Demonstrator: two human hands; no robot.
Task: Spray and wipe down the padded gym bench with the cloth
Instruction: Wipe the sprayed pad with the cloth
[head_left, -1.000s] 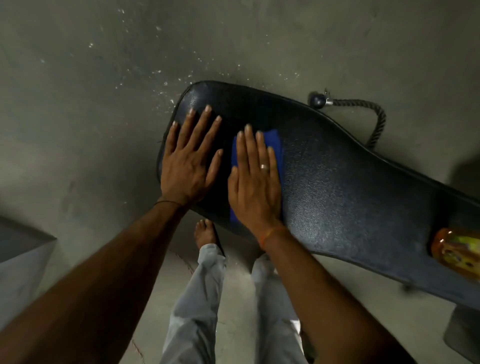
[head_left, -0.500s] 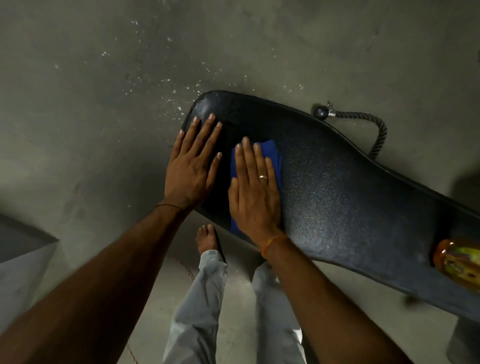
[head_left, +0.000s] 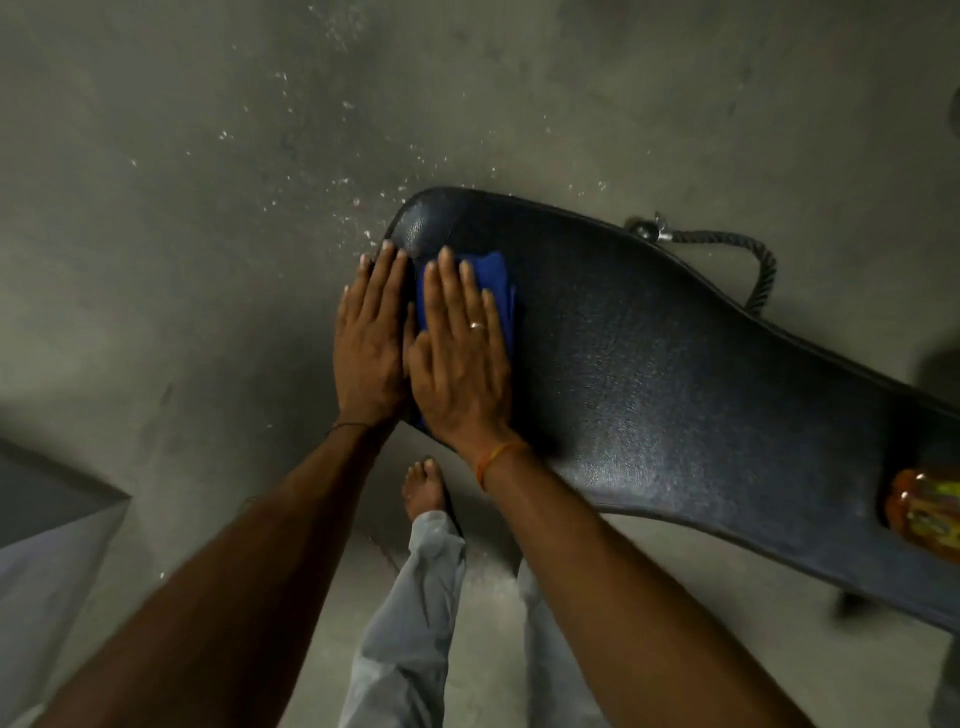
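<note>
The padded gym bench (head_left: 675, 374), black and faintly glossy, runs from its rounded end at upper centre down to the right edge of the view. Both hands lie flat on that rounded end, side by side and touching along the thumbs. The right hand (head_left: 460, 358) presses palm-down on the blue cloth (head_left: 501, 288), fingers straight and close together, not curled around anything; a ring sits on one finger and an orange thread circles the wrist. The cloth shows beyond the fingertips and along the hand's right side, lying directly on the padded surface. The left hand (head_left: 370, 343) rests just left of it, flat and empty, its fingertips reaching the bench's left rim (a thin dark thread marks this wrist).

At the far right edge an orange bottle (head_left: 927, 512) lies on the surface, partly cut off by the frame. Beyond the bench, on the grey floor (head_left: 182, 234), a dark rope attachment (head_left: 748, 260) with a metal clip curls beside the far rim. Pale specks dot the floor near the rounded end. Below the hands, grey trousers (head_left: 415, 623) and a bare foot (head_left: 423, 488) stand on the floor.
</note>
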